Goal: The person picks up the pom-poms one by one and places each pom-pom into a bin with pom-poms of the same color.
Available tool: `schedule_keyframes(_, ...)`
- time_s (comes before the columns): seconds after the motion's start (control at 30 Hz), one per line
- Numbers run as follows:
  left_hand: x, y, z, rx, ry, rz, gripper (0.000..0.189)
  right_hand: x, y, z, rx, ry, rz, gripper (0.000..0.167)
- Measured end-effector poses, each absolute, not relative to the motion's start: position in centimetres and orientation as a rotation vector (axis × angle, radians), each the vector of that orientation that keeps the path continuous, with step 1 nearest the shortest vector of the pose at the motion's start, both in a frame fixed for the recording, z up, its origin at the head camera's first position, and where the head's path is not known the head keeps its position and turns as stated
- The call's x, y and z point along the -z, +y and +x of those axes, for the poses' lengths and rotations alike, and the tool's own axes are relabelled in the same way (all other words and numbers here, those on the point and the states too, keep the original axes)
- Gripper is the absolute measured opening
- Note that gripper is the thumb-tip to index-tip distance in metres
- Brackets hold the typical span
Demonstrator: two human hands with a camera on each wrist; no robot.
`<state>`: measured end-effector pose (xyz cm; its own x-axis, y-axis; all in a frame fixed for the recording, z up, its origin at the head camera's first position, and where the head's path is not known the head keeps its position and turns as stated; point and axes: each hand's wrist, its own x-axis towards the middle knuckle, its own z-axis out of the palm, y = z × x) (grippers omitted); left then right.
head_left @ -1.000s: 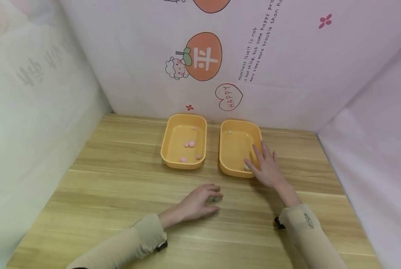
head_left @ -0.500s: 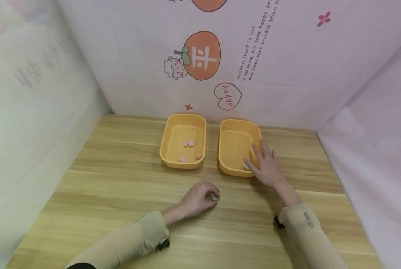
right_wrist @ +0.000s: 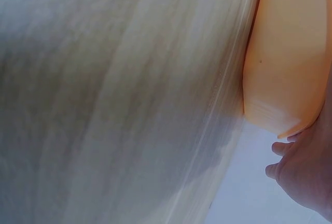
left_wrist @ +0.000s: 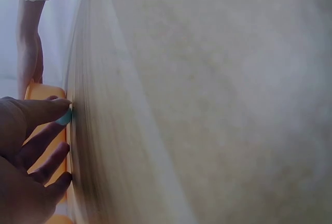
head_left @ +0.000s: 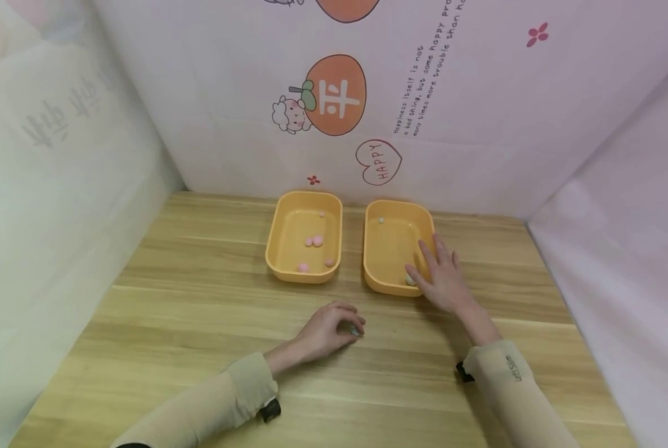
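Just above the tabletop, in front of the two trays, my left hand (head_left: 325, 333) pinches a small blue-green ball (left_wrist: 64, 117) between thumb and index finger. The other fingers are bent loosely beside it. My right hand (head_left: 445, 277) rests over the right side of the right yellow tray (head_left: 392, 289), fingers spread and fairly straight, some inside the rim and some outside. Close to its thumb a pale ball (head_left: 410, 280) lies in the tray, partly covered. A smaller pale green ball (head_left: 381, 220) sits at the tray's far left corner.
Left of that tray stands a second yellow tray (head_left: 303, 277) with several pink balls (head_left: 318, 241) in it. Both trays stand near the printed back cloth (head_left: 457, 168). Cloth walls border the wooden table (head_left: 199, 311) on both sides.
My left hand has closed its thumb and index finger on the blue-green ball, which lay between the parted fingers before. The right hand and the trays have stayed in place.
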<state>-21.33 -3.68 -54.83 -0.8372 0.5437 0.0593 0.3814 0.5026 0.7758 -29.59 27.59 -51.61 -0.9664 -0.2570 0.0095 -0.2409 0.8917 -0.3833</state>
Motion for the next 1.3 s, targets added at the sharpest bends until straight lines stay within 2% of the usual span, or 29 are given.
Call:
schedule_keyframes(0.47, 53.1, -3.1, -21.2, -1.597, 2.519, 0.758, 0.014, 51.7, 27.5, -29.5, 0.625, 3.028, -0.413, 0.089)
schedule_keyframes(0.8, 50.1, -2.3, -23.5, -1.964, 2.48, 0.811, 0.014, 51.7, 27.6, -29.4, 0.63, 3.036, -0.4, 0.093)
schedule_keyframes(1.07, 50.5, -1.2, -25.0, -2.068, 2.448, 0.745, 0.018, 51.9, 27.7, -29.2, 0.61, 3.026, -0.396, 0.092)
schedule_keyframes(1.3, 50.7, -0.1, -26.0, -2.096, 2.497, 0.827, 0.013, 51.6, 27.6, -29.2, 0.613, 3.037, -0.405, 0.09)
